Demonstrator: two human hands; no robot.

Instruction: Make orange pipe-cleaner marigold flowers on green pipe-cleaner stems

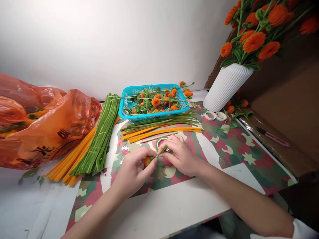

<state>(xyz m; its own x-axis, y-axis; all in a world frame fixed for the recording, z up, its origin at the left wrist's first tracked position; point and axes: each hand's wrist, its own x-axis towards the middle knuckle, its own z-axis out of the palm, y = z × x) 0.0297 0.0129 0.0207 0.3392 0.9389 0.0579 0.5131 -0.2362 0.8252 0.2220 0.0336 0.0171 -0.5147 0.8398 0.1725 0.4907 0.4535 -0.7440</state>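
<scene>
The person's left hand [136, 171] is pinching the green base of a small, fuzzy orange flower [148, 161] between thumb and forefinger, while the right hand [183, 157] is pinching a short, fuzzy green strip [163, 149] just beside it. The fingertips are almost meeting over the camouflage-patterned red, green and cream sheet [239, 142], with the flower sitting close to the left palm; whether strip and flower are joined, one cannot tell. Just behind the right fingers, a round green tape roll [157, 143] is lying partly hidden. Beyond it, straight yellow-orange fuzzy stems [161, 131] and slim green fuzzy stems [161, 121] are lying in front of a turquoise plastic basket [136, 118] that is holding more flowers. To the left, a thick green bundle of fuzzy stems [99, 142] is resting beside a crinkled orange plastic bag [54, 122]. To the right, a ribbed white vase [226, 88] is holding tall orange blooms [254, 42].
</scene>
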